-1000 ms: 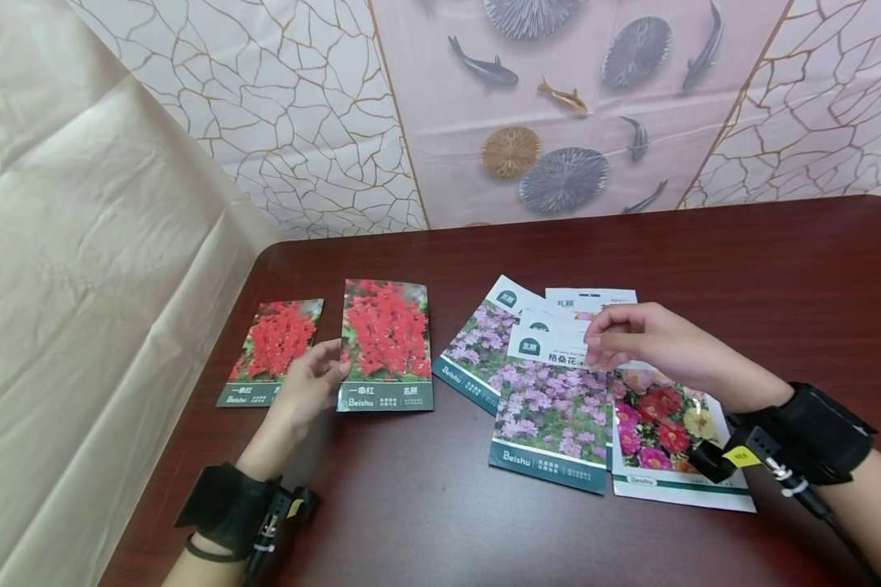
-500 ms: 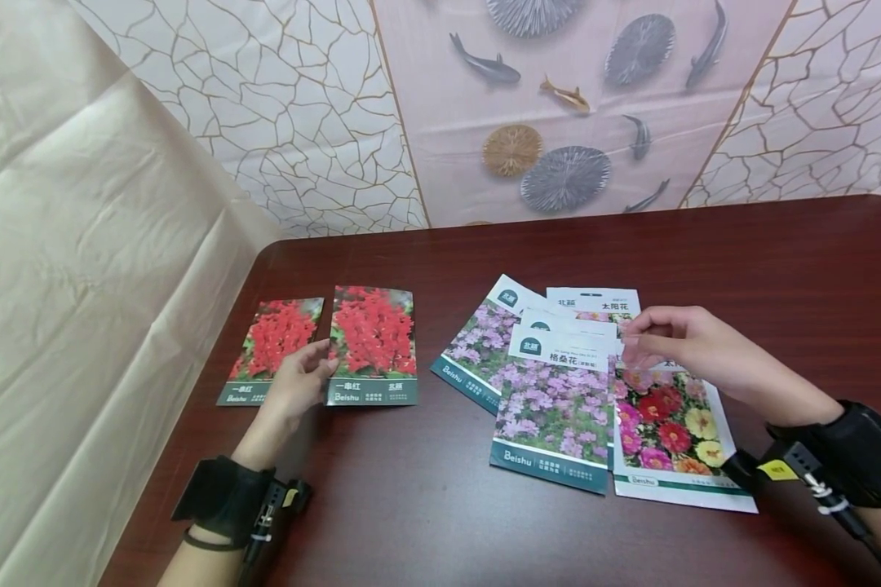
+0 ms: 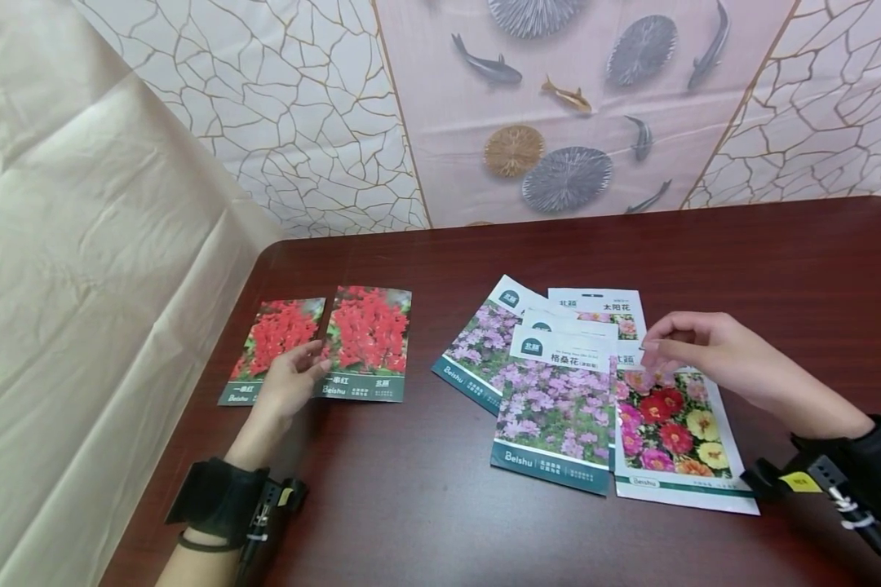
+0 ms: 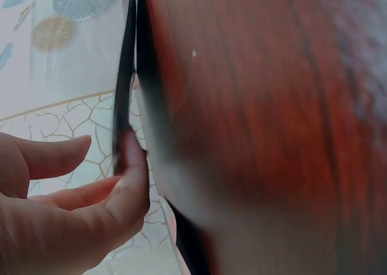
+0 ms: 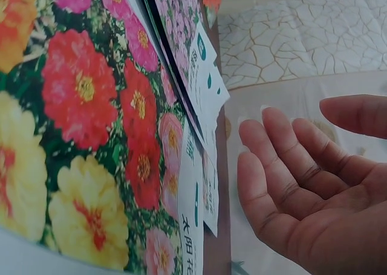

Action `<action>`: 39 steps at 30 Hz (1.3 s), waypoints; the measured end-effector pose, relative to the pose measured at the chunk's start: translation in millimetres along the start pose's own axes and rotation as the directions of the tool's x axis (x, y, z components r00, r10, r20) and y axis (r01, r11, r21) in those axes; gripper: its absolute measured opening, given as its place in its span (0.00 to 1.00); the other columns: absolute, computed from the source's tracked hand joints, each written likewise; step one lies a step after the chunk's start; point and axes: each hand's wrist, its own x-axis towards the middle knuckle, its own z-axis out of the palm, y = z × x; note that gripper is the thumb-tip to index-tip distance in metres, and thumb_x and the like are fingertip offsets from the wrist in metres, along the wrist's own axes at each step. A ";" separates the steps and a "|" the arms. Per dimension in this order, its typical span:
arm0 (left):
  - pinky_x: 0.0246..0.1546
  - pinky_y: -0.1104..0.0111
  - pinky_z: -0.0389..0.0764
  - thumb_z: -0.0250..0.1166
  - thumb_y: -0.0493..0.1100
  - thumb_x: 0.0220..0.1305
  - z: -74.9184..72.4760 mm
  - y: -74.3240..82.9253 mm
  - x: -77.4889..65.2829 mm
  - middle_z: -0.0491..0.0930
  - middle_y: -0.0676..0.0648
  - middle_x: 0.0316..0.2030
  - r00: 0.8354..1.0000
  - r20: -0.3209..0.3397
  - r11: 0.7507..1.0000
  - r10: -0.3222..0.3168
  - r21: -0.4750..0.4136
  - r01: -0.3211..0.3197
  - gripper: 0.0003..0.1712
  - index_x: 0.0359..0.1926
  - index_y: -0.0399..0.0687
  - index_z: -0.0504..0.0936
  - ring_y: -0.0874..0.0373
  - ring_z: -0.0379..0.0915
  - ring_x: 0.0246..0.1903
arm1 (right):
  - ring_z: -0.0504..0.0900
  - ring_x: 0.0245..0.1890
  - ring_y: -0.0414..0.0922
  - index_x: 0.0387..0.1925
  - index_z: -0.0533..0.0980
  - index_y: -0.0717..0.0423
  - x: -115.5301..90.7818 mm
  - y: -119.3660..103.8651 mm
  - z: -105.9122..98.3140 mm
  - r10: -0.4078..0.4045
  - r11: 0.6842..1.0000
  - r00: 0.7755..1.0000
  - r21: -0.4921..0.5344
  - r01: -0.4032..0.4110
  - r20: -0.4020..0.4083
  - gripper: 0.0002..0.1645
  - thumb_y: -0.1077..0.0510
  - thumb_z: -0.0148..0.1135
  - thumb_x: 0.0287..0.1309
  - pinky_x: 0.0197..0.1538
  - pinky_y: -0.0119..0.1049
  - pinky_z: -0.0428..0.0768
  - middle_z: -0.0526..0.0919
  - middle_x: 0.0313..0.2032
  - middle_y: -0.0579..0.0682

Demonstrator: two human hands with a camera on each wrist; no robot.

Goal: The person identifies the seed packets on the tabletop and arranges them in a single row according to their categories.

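Note:
Two flower seed packets with red blossoms lie at the left of the table: a left one [image 3: 275,338] and a right one [image 3: 370,334]. My left hand [image 3: 286,387] is at the right packet's left edge. In the left wrist view that packet [image 4: 124,75] shows edge-on, fingertips under its edge and the thumb apart from it. My right hand [image 3: 712,359] hovers over seed packets with multicoloured flowers [image 3: 675,432]. In the right wrist view its fingers [image 5: 281,145] are loosely bent, thumb apart, holding nothing.
Several packets with purple flowers [image 3: 554,416] overlap in the middle, partly covering the multicoloured ones. The dark red wooden table [image 3: 426,505] runs back to a patterned cloth [image 3: 440,122]. A cream cloth [image 3: 81,285] hangs along the left side.
My left hand has moved left with the red-flower packet, bringing it close beside the other red one and lower. My right hand has drawn back to the right from the purple-flower packets.

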 end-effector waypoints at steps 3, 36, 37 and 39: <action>0.55 0.52 0.65 0.52 0.39 0.68 -1.8 -0.2 -2.6 0.64 0.33 0.58 1.000 0.007 1.000 0.006 0.008 -0.006 0.27 0.65 0.36 0.59 0.43 0.59 0.58 | 0.79 0.30 0.45 0.44 0.74 0.66 -1.1 0.7 -0.9 0.012 1.000 1.000 0.001 -0.012 0.007 0.14 0.59 0.49 0.66 0.35 0.33 0.76 0.82 0.31 0.52; 0.60 0.42 0.44 0.51 0.55 0.67 32.4 3.5 -40.4 0.46 0.38 0.68 0.840 0.445 0.732 0.312 0.451 -0.511 0.34 0.67 0.43 0.58 0.41 0.38 0.67 | 0.74 0.24 0.40 0.34 0.77 0.58 -9.8 -1.8 19.8 -0.217 0.966 0.976 -0.145 0.214 -0.007 0.02 0.64 0.58 0.58 0.24 0.30 0.73 0.80 0.29 0.47; 0.60 0.42 0.44 0.50 0.55 0.67 33.0 3.6 -41.0 0.46 0.38 0.68 0.839 0.447 0.720 0.309 0.466 -0.514 0.34 0.67 0.43 0.58 0.41 0.37 0.67 | 0.73 0.24 0.40 0.34 0.77 0.57 -10.3 -2.0 20.6 -0.224 0.964 0.975 -0.146 0.221 -0.004 0.02 0.64 0.59 0.57 0.24 0.30 0.72 0.79 0.29 0.47; 0.60 0.41 0.43 0.50 0.55 0.67 33.9 4.1 -41.8 0.46 0.37 0.68 0.842 0.448 0.705 0.299 0.492 -0.511 0.33 0.67 0.43 0.58 0.40 0.37 0.67 | 0.74 0.25 0.38 0.34 0.77 0.56 -11.1 -3.0 22.0 -0.238 0.958 0.971 -0.167 0.234 0.000 0.03 0.62 0.60 0.57 0.26 0.30 0.73 0.79 0.29 0.45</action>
